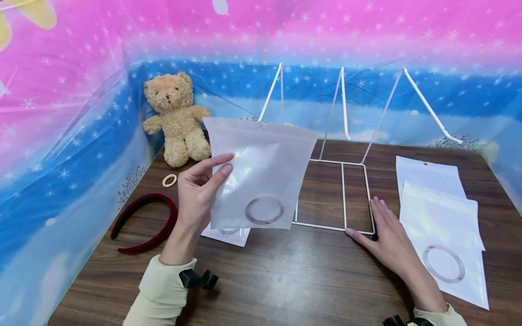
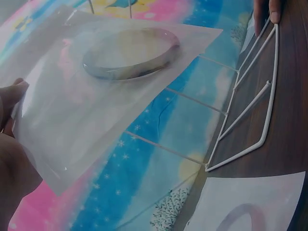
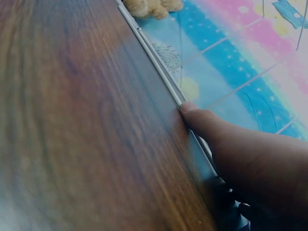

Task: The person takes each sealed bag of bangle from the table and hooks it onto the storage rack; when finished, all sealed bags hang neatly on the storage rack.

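A: Where's the pouch [image 1: 261, 167]?
B: Upright above the table [image 1: 265, 285], in front of the left part of the white wire rack [image 1: 343, 194]. Ring [image 1: 264, 222] sits low inside, toward the right.
A: Hands?
B: Left hand [image 1: 200, 190] pinches the pouch's left edge, thumb and index. Right hand [image 1: 387, 233] has fingers extended at the rack base's near right corner, thumb on the wire, nothing held.
A: How to do this well?
B: My call: firm pinch, no crumpling, fingers off the top hole [image 1: 261, 127]. Keep light pressure on the base so the rack can't skid.
A: Hole on the left prong [image 1: 270, 95]?
B: They overlap in the head view; can't tell if it's threaded.
A: Pouch vs hand?
B: Nearly all of it right of the left fingertips, so it could swing. Well left of the right hand.
A: Around it?
B: More pouches [image 1: 442, 222] far right, teddy bear [image 1: 177, 117] far left, red headband [image 1: 173, 217] near left.
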Demonstrator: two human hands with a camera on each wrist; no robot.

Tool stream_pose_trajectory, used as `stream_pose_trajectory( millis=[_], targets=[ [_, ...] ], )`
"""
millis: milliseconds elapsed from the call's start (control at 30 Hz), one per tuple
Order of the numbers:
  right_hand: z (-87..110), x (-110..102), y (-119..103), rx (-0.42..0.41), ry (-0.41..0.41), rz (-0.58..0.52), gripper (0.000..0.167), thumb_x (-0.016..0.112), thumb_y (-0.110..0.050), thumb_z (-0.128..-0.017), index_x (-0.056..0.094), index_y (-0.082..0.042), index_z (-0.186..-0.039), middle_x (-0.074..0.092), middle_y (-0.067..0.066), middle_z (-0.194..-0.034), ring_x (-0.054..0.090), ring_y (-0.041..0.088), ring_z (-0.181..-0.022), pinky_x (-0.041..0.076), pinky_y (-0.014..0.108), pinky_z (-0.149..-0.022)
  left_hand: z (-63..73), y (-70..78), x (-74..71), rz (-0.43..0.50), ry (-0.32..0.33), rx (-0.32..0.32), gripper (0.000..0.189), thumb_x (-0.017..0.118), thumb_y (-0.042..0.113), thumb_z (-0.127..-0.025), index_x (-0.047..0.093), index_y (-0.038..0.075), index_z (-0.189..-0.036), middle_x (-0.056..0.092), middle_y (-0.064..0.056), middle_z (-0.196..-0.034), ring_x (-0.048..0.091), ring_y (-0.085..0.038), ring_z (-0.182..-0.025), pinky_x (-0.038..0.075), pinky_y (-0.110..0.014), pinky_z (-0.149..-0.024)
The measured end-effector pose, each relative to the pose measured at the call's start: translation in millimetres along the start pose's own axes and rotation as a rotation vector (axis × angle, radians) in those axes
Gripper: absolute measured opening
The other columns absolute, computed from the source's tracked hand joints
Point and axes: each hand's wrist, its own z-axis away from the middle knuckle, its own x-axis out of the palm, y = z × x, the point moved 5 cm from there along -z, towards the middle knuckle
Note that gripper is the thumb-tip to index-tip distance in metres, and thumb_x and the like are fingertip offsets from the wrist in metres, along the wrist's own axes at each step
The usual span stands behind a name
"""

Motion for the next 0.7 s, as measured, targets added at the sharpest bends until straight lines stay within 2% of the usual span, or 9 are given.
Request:
stream_pose_trajectory(
  millis=[233, 300, 367, 433, 500, 533, 600, 633, 700],
  targets=[
    [0.0, 0, 0, -0.014, 0.009, 0.007, 0.105, 0.066, -0.061, -0.085, 0.018, 0.001, -0.155, 0.019, 0.021, -0.159, 0.015, 0.037, -0.146, 0.017, 0.058, -0.113, -3.1, -5.3, -3.6, 0.015, 0.027, -0.023, 0.022, 0.075, 0.0, -0.084, 0.073, -0.007, -0.106, 0.04, -0.005, -0.048, 0.021, -0.009, -0.047, 0.02, -0.021, -0.042],
    [-0.1, -1, 0, -0.016, 0.011, 0.009, 0.105, 0.066, -0.061, -0.084, 0.019, 0.001, -0.155, 0.019, 0.021, -0.159, 0.015, 0.037, -0.146, 0.018, 0.058, -0.113, -4.3, -6.8, -3.8, 0.016, 0.032, -0.034, 0.022, 0.075, 0.0, -0.084, 0.074, -0.005, -0.105, 0.044, -0.004, -0.049, 0.022, -0.007, -0.048, 0.024, -0.02, -0.043],
    [-0.1, -1, 0, -0.018, 0.014, 0.007, 0.105, 0.066, -0.061, -0.085, 0.019, 0.0, -0.155, 0.02, 0.021, -0.159, 0.015, 0.037, -0.146, 0.017, 0.057, -0.113, -6.0, -8.6, -3.4, 0.032, 0.032, -0.047, 0.022, 0.074, 0.0, -0.085, 0.074, -0.005, -0.106, 0.059, -0.005, -0.059, 0.03, -0.006, -0.05, 0.031, -0.019, -0.047],
    [-0.1, -1, 1, -0.021, 0.015, 0.004, 0.104, 0.066, -0.061, -0.085, 0.019, 0.0, -0.155, 0.02, 0.02, -0.159, 0.015, 0.037, -0.146, 0.017, 0.057, -0.113, -7.5, -10.4, -2.8, 0.042, 0.031, -0.056, 0.022, 0.074, 0.0, -0.085, 0.074, -0.005, -0.106, 0.071, -0.007, -0.077, 0.033, -0.005, -0.053, 0.036, -0.018, -0.052],
    [-0.1, 0, 1, -0.028, 0.017, 0.005, 0.103, 0.067, -0.06, -0.085, 0.02, 0.0, -0.155, 0.021, 0.02, -0.159, 0.016, 0.037, -0.146, 0.017, 0.057, -0.113, -9.2, -12.2, -2.1, 0.051, 0.032, -0.061, 0.022, 0.074, 0.0, -0.085, 0.074, -0.004, -0.106, 0.074, -0.009, -0.094, 0.034, -0.005, -0.053, 0.037, -0.018, -0.055],
    [-0.2, 0, 1, -0.031, 0.019, 0.006, 0.103, 0.067, -0.06, -0.085, 0.021, -0.001, -0.155, 0.022, 0.02, -0.159, 0.016, 0.037, -0.146, 0.017, 0.057, -0.113, -10.3, -13.3, -1.6, 0.052, 0.031, -0.06, 0.022, 0.074, 0.0, -0.085, 0.074, -0.005, -0.107, 0.074, -0.009, -0.098, 0.033, -0.005, -0.053, 0.036, -0.018, -0.054],
    [-0.3, 0, 1, -0.037, 0.021, 0.01, 0.102, 0.067, -0.06, -0.085, 0.022, -0.001, -0.155, 0.023, 0.02, -0.158, 0.017, 0.037, -0.145, 0.018, 0.057, -0.113, -12.9, -15.7, -0.6, 0.03, 0.031, -0.057, 0.022, 0.075, 0.003, -0.085, 0.074, -0.003, -0.107, 0.072, -0.006, -0.081, 0.026, -0.006, -0.049, 0.03, -0.019, -0.049],
    [-0.4, 1, 1, -0.039, 0.023, 0.012, 0.102, 0.067, -0.06, -0.085, 0.022, -0.001, -0.155, 0.024, 0.02, -0.158, 0.018, 0.037, -0.145, 0.018, 0.056, -0.113, -15.1, -17.4, 0.1, 0.023, 0.031, -0.057, 0.023, 0.075, 0.004, -0.085, 0.074, -0.003, -0.107, 0.072, -0.004, -0.08, 0.023, -0.007, -0.048, 0.028, -0.02, -0.049],
    [-0.6, 1, 1, -0.041, 0.028, 0.015, 0.102, 0.067, -0.06, -0.085, 0.023, -0.001, -0.155, 0.025, 0.021, -0.157, 0.018, 0.037, -0.145, 0.018, 0.056, -0.113, -21.1, -21.8, 2.1, 0.02, 0.031, -0.063, 0.023, 0.076, 0.005, -0.086, 0.074, -0.002, -0.108, 0.066, -0.002, -0.069, 0.021, -0.008, -0.049, 0.028, -0.02, -0.05]
  ],
)
